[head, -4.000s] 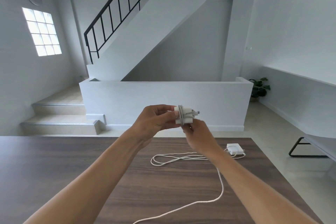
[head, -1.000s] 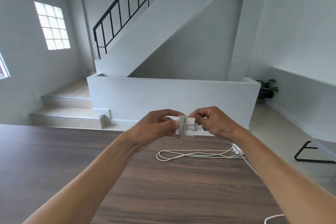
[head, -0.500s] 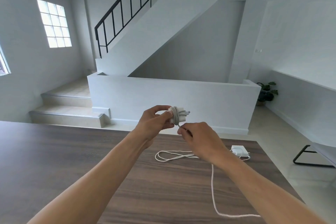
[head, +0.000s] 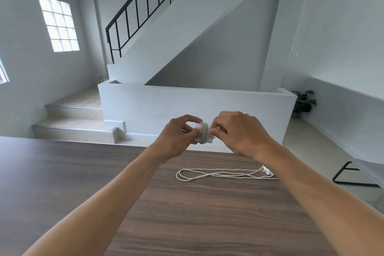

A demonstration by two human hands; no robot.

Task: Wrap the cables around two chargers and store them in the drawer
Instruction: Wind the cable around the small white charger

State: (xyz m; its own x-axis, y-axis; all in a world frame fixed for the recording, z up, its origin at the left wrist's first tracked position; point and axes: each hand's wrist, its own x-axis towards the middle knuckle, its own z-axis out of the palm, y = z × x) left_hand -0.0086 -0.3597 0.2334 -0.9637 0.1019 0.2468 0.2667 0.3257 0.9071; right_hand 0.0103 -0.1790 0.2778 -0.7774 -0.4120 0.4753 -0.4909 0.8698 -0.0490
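A small white charger with several turns of white cable wound round it is held up above the far edge of the table. My left hand grips its left side. My right hand is closed on its right side, pinching the cable against it. A second white charger lies on the table at the far right, mostly hidden behind my right forearm. Its loose white cable stretches leftward in long loops on the wood.
The dark wooden table fills the lower view. Beyond it stand a low white wall, steps at the left and a staircase. A black-legged bench and a potted plant are at the right. No drawer is visible.
My right hand has come up from below the charger to its right side, bringing the cable round. The loose length of cable that hung down to the table is no longer visible.
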